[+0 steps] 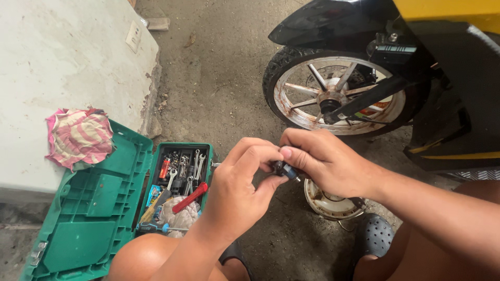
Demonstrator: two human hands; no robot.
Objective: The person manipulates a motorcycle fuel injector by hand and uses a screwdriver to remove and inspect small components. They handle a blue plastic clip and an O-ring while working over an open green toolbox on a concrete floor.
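We hold both hands together in the middle of the view, above the concrete floor (224, 67). Our left hand (239, 182) and our right hand (317, 158) are both closed on one small dark part (285, 169); the fingertips of the two hands nearly touch around it. A short metal tip comes out of the part toward the right and near side. What kind of part it is, we cannot tell, because the fingers cover most of it.

Just under the right hand, a round whitish cover (328, 204) lies on the floor. Far and to the right stands a motorbike with its front wheel (333, 93), the spokes rusty. To the left an open green toolbox (104, 208) sits on the floor, with wrenches (195, 164) and a red-handled tool (190, 198) inside. A pink striped cloth (80, 136) lies on its lid, beside a white wall (62, 62). A dark shoe (376, 237) is near the right edge.
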